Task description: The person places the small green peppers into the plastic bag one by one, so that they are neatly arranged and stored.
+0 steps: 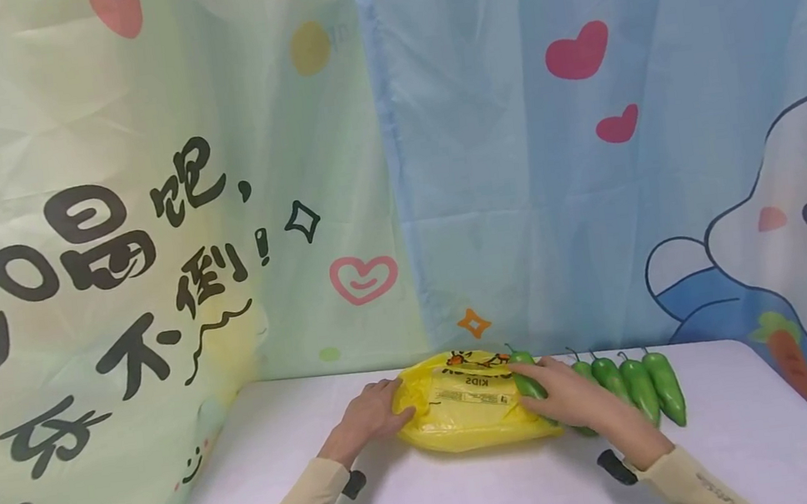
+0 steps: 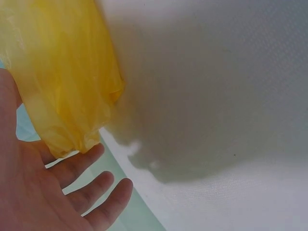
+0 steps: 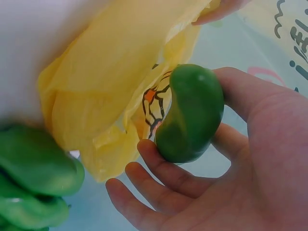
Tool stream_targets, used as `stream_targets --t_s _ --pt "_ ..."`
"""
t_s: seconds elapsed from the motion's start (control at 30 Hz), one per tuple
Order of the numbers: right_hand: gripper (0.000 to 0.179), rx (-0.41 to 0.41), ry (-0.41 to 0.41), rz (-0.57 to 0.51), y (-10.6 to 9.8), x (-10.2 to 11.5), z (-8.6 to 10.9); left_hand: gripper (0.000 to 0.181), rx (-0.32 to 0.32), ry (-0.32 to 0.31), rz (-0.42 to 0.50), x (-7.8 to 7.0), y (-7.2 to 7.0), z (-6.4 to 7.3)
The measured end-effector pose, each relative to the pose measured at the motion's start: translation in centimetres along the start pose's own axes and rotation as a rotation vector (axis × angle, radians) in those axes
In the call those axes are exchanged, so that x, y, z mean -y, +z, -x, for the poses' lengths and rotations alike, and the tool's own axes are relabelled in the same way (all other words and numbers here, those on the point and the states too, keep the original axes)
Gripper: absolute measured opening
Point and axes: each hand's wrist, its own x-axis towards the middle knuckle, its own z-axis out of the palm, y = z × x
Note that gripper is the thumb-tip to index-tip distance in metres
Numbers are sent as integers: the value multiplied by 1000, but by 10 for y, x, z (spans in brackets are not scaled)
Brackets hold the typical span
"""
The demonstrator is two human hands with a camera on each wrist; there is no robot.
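Observation:
A crinkled yellow plastic bag with printed lettering lies on the table. My left hand holds its left end between thumb and forefinger; in the left wrist view the other fingers of that hand spread past the plastic. At the bag's right end, my right hand grips a long green pepper between thumb and fingers. Seen from the right wrist, the pepper is beside the bag's printed side, its rounded end toward the camera, and the bag's yellow edge runs alongside.
Several more green peppers lie side by side on the white table, just right of my right hand. A printed curtain hangs close behind the table's back edge, with another printed sheet on the left.

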Motion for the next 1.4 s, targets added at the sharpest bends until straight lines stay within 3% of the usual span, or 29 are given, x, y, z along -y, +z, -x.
stream_targets --t_s 0.6,1.4 --pt "57 -14 -23 -60 20 23 -14 68 -16 20 -12 1 0 3" --pt "58 13 26 -110 43 56 -35 68 -25 28 -12 5 1 2"
